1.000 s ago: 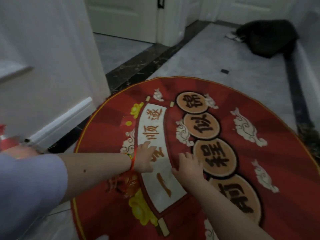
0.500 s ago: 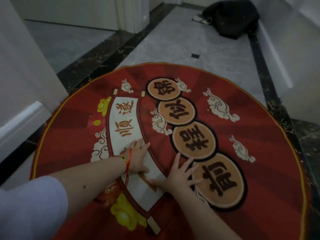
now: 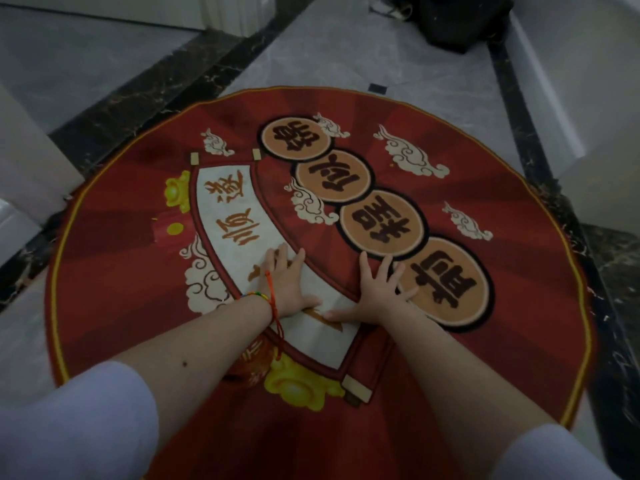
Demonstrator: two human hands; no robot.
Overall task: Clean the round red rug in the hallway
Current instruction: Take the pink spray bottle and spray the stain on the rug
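The round red rug (image 3: pixel 519 271) lies flat on the hallway floor, with a white scroll picture, four orange discs and cloud shapes on it. My left hand (image 3: pixel 287 282) lies flat on the white scroll near the rug's middle, fingers straight, a red string bracelet on its wrist. My right hand (image 3: pixel 377 292) presses flat beside it with fingers spread, touching the lowest orange disc. Neither hand holds anything.
Grey marble floor (image 3: pixel 346 57) with dark border strips (image 3: pixel 166 84) surrounds the rug. A black bag (image 3: pixel 457 19) lies at the far end of the hallway. White walls and skirting stand close on the left (image 3: pixel 20 168) and right (image 3: pixel 588 116).
The view has shifted over the rug, which now fills the frame. My right hand's fingers have spread and slid toward the lowest disc. The left hand stays on the scroll.
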